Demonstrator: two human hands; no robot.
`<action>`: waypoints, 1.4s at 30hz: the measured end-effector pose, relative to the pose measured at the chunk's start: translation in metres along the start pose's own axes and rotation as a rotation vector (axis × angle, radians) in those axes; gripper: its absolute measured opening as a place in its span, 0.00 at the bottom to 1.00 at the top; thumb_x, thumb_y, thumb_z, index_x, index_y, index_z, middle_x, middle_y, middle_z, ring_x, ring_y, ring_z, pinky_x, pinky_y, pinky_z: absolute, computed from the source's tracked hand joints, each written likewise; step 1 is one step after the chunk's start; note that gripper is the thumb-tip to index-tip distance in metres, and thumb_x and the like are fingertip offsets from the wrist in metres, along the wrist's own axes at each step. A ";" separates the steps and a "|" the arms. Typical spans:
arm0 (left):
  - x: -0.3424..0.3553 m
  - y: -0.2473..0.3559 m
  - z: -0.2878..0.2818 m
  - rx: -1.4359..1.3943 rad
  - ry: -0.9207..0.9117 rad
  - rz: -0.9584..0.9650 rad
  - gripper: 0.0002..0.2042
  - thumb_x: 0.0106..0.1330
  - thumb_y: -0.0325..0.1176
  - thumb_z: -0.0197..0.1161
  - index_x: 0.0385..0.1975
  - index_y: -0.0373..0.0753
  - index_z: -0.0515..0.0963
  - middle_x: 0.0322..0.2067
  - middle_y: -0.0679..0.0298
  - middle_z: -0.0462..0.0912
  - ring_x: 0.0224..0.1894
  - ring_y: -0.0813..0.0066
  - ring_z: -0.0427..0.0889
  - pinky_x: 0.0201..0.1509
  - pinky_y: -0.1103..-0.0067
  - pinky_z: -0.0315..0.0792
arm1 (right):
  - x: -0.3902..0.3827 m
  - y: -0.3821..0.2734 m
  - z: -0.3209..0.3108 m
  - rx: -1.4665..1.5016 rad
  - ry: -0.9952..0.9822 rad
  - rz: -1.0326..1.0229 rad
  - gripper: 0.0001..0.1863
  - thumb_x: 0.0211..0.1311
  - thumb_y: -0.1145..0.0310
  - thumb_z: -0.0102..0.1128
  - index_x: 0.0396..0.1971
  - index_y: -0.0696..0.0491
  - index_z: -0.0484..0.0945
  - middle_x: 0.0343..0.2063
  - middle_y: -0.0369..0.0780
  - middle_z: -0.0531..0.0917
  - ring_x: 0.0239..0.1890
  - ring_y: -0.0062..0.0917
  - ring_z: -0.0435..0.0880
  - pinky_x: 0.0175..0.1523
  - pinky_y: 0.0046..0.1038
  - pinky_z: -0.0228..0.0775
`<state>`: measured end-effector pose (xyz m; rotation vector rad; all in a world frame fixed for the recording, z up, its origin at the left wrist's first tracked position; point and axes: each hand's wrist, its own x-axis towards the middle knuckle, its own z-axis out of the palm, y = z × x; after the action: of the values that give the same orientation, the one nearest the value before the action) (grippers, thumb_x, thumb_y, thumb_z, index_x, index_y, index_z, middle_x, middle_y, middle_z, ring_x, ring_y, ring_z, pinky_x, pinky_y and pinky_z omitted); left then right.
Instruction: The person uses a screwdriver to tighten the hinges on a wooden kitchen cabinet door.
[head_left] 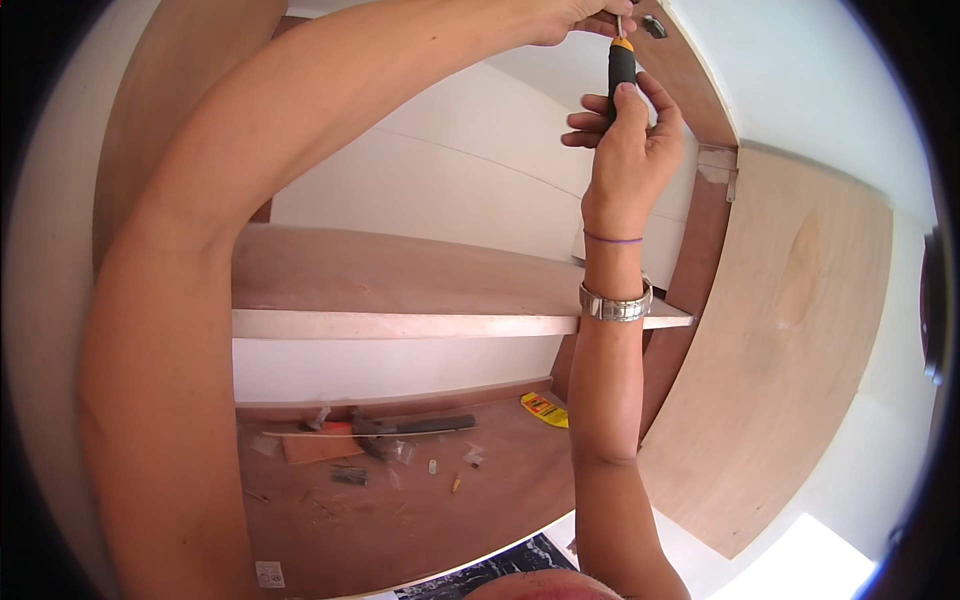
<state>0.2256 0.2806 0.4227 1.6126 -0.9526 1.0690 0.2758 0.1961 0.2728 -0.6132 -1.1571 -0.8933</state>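
Overhead, at the upper edge of the view, my right hand [635, 130] grips a screwdriver [622, 72] by its black handle with a yellow collar. The shaft points upward. My left hand [585, 18] reaches across from the left, its fingers closed around the upper shaft; the tip and anything pinched there are cut off by the frame. Both hands are beside the reddish-brown frame [700, 95] of a wooden cabinet. A dark metal fitting [653, 26] sits on that frame, just right of the screwdriver. A silver watch and a thin purple band are on my right wrist.
A wooden shelf [400, 322] crosses the cabinet below my hands. On the cabinet bottom lie a hammer [430, 425], a yellow packet [543, 409], plastic scraps and small pieces. A wooden door [790, 330] hangs swung out at the right; another panel [185, 100] stands at the left.
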 end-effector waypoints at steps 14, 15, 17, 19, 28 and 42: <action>-0.005 0.001 -0.002 0.071 0.026 -0.007 0.07 0.71 0.23 0.63 0.44 0.28 0.80 0.36 0.55 0.85 0.36 0.70 0.86 0.38 0.75 0.86 | -0.009 0.003 -0.004 -0.263 0.010 -0.044 0.23 0.68 0.67 0.63 0.56 0.64 0.70 0.31 0.44 0.86 0.26 0.23 0.83 0.32 0.28 0.75; -0.005 0.002 -0.002 0.064 0.023 -0.001 0.07 0.71 0.23 0.63 0.44 0.28 0.80 0.36 0.55 0.85 0.35 0.70 0.86 0.38 0.76 0.86 | -0.008 0.005 -0.005 -0.195 -0.003 -0.037 0.23 0.68 0.66 0.63 0.56 0.64 0.70 0.32 0.44 0.86 0.27 0.24 0.83 0.33 0.29 0.75; -0.006 0.002 0.000 0.055 0.018 0.003 0.07 0.70 0.23 0.63 0.44 0.28 0.80 0.37 0.55 0.85 0.35 0.71 0.86 0.38 0.76 0.85 | -0.006 0.016 -0.009 -0.350 -0.014 -0.155 0.23 0.68 0.67 0.63 0.56 0.64 0.70 0.32 0.44 0.86 0.27 0.24 0.83 0.33 0.28 0.75; -0.008 0.004 0.004 0.127 0.050 0.006 0.08 0.70 0.23 0.64 0.45 0.28 0.80 0.37 0.55 0.85 0.36 0.71 0.86 0.37 0.76 0.85 | -0.005 0.023 -0.016 -0.508 -0.022 -0.271 0.23 0.68 0.67 0.63 0.57 0.64 0.70 0.32 0.44 0.86 0.26 0.24 0.83 0.32 0.28 0.74; -0.004 -0.001 -0.002 -0.051 -0.052 -0.019 0.06 0.72 0.22 0.60 0.44 0.28 0.79 0.38 0.54 0.85 0.39 0.69 0.87 0.42 0.74 0.86 | 0.005 0.012 -0.013 -0.460 0.092 -0.214 0.23 0.68 0.70 0.61 0.57 0.65 0.69 0.26 0.41 0.84 0.25 0.23 0.81 0.33 0.26 0.73; -0.007 0.001 -0.002 0.101 0.030 0.004 0.04 0.71 0.23 0.62 0.39 0.30 0.81 0.36 0.56 0.85 0.37 0.71 0.86 0.44 0.76 0.83 | -0.006 0.004 -0.009 -0.641 0.102 -0.388 0.29 0.61 0.66 0.68 0.57 0.64 0.70 0.23 0.39 0.81 0.23 0.24 0.80 0.32 0.29 0.73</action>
<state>0.2222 0.2827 0.4169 1.6723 -0.8941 1.1575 0.2826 0.1927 0.2648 -0.8582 -0.8999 -1.6386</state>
